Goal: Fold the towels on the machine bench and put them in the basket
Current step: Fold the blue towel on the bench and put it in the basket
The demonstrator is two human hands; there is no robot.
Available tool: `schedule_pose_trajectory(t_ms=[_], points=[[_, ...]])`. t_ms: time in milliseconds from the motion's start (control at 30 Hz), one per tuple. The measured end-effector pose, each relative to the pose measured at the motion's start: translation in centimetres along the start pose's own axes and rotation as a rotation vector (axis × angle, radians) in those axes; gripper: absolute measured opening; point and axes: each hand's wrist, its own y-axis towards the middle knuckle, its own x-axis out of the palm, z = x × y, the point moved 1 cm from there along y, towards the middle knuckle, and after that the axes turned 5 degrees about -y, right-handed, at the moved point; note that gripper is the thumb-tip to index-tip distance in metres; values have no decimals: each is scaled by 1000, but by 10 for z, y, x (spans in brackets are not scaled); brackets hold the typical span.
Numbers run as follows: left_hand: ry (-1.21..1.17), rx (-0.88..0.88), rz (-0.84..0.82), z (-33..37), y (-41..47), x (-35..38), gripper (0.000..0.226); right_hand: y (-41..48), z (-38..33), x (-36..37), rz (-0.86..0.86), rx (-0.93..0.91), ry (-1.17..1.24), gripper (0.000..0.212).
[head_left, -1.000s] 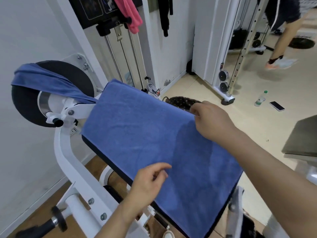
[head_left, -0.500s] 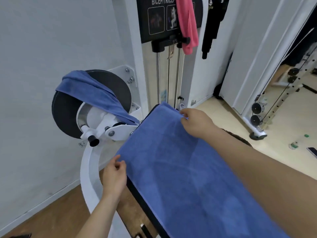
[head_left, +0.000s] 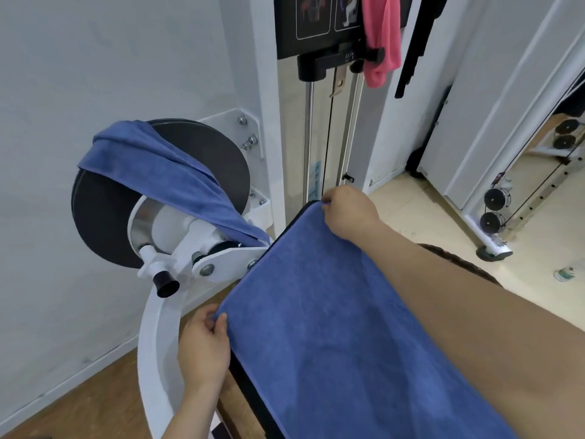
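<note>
A blue towel [head_left: 332,327] lies spread flat over the black padded machine bench [head_left: 250,403], covering nearly all of it. My left hand [head_left: 204,346] pinches the towel's near left corner at the bench edge. My right hand [head_left: 348,213] grips the far corner at the top of the bench, my forearm stretched across the cloth. A second blue towel [head_left: 158,175] hangs bunched over the black round disc [head_left: 202,153] of the machine to the left. A sliver of the dark woven basket [head_left: 468,264] shows behind my right forearm, mostly hidden.
The white machine arm [head_left: 158,359] curves down beside my left hand, with a black knob [head_left: 166,285]. A pink cloth [head_left: 381,42] and a black strap [head_left: 414,49] hang on the weight stack behind. A cable tower [head_left: 493,213] and a bottle [head_left: 566,274] stand at right.
Both hands have moved up the towel to its far end. The left went to the left corner, the right to the far top corner, and both now hold the edge.
</note>
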Motion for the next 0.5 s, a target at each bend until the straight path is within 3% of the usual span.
schedule_pose_trajectory(t_ms=[100,300,367,500], points=[[-8,-7,33,0,1,-1,17,9,-5,-13,-102,4,-35,31],[-40,-5,-30,19,-9,-17,18,-4,-14,-30,-45,-24,-111,23],[-187,-37,-104,34,-24,-37,16,-23,-8,-49,-36,11,52,18],[-420,-8,-492,71,-78,-88,18,-97,24,-102,-124,134,613,14]])
